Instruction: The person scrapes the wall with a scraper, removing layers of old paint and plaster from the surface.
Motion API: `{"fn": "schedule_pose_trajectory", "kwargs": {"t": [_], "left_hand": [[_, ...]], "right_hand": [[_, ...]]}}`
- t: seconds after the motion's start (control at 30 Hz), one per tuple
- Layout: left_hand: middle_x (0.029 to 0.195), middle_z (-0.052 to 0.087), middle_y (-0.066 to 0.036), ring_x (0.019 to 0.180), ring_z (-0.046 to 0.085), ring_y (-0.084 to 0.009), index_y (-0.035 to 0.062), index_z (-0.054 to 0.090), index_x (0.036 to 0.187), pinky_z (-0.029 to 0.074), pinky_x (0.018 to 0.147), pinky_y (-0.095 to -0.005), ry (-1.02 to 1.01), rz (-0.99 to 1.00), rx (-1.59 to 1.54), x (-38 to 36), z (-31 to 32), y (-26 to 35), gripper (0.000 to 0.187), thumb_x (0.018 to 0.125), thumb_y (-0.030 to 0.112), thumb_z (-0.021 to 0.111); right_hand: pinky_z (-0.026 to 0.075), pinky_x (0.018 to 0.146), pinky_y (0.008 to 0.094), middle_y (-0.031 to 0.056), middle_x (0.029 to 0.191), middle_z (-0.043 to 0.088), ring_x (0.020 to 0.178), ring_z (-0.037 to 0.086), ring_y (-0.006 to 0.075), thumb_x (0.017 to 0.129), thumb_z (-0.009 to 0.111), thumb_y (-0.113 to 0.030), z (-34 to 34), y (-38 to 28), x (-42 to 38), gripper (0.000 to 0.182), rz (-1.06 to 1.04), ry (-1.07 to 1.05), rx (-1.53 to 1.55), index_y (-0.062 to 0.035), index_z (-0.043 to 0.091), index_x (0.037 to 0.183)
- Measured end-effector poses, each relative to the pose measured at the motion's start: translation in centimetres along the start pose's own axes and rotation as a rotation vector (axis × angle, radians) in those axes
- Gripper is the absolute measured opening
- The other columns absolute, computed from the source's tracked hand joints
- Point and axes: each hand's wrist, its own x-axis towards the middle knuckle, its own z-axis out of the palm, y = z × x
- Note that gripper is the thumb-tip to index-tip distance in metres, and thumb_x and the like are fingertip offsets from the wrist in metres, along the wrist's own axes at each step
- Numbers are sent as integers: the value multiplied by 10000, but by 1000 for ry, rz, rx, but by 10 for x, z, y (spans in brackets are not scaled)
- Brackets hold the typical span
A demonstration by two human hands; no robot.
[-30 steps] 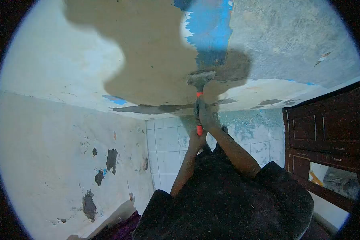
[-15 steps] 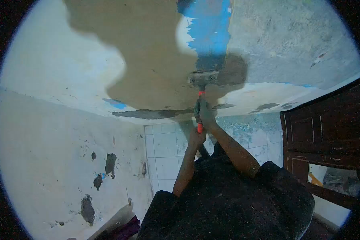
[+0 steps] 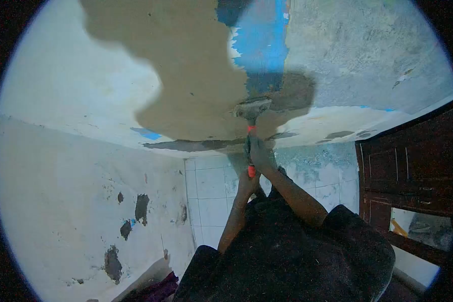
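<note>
A wide-bladed scraper (image 3: 253, 107) with a red and dark handle rests its head against the wall, just below a strip of exposed blue paint (image 3: 261, 48). My right hand (image 3: 260, 155) is wrapped round the middle of the handle. Lower down, my left hand (image 3: 248, 185) closes round the handle's end, beneath its red butt; its fingers are partly hidden. The wall (image 3: 186, 85) around the blade has a pale coat on the left and rough grey plaster (image 3: 357, 55) on the right, with my shadow across it.
On the left, a side wall (image 3: 60, 191) shows several dark chipped patches. White floor tiles (image 3: 209, 183) lie below, dusty near the wall's base. Dark wooden cabinetry (image 3: 402, 166) stands at the right. Purple cloth (image 3: 158, 289) shows at the bottom left.
The scraper head has slid a short way down the wall, towards my body. Both hands have come down with it, keeping their hold. The camera view has shifted slightly.
</note>
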Motion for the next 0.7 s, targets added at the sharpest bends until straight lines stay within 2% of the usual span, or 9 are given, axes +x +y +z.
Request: {"fn": "schedule_pose_trajectory", "kwargs": {"t": [0.13,0.23,0.3,0.33,0.43,0.47,0.57,0.63,0.7], "left_hand": [[709,605,-189,686,602,-279,-21,583,835,438,617,-406,-44,-40,41,3,-1,12,301,805,279,582],[612,570,-159,604,580,-257,-19,572,766,427,560,-401,35,-9,136,-3,6,43,333,798,312,582],[561,546,-142,535,557,-236,-19,557,741,417,515,-387,125,146,144,-5,11,48,329,792,305,578],[525,530,-114,475,527,-208,-20,545,710,406,478,-371,88,126,6,-6,11,52,324,786,294,579],[516,531,-91,456,523,-184,-14,542,679,395,452,-353,38,-76,-71,-7,14,51,317,781,283,586],[502,514,-65,456,517,-175,-6,532,648,394,454,-353,88,-30,-51,-2,21,33,306,788,261,581],[512,535,-97,483,543,-199,-11,546,672,400,467,-366,60,93,53,4,18,50,278,790,240,568],[519,547,-118,501,559,-215,-14,556,688,405,477,-375,19,80,125,20,19,47,263,789,229,562],[547,563,-153,546,585,-224,-11,574,712,413,491,-384,62,105,67,38,22,32,246,777,226,567]], "right_hand": [[254,326,254,-13,467,345,338,306,87,924,339,-486,-5,-34,-12,464,165,-63,164,-131,399,630],[249,320,248,-17,461,343,330,308,85,927,345,-471,-14,-29,-5,452,36,-102,133,-130,399,636],[245,318,245,-17,459,343,326,306,86,929,346,-467,-15,-25,0,450,41,-59,94,-129,397,636],[240,316,243,-18,457,343,323,303,87,930,348,-462,-15,-25,4,448,40,-18,53,-128,396,636],[239,316,242,-19,459,341,323,299,85,929,350,-463,-19,-24,-4,449,-30,-110,102,-125,394,637],[238,316,242,-21,460,342,327,297,82,926,353,-471,-21,0,10,453,22,16,-5,-124,393,639],[238,318,246,-21,459,345,332,301,80,928,353,-466,-20,-40,-2,451,14,-89,27,-123,390,638],[244,319,250,-14,459,357,338,311,80,932,344,-458,-16,-16,30,459,-136,146,-252,-115,395,631],[245,318,252,-8,460,369,334,315,82,934,338,-450,-14,-56,9,461,-173,0,49,-111,410,631]]}}
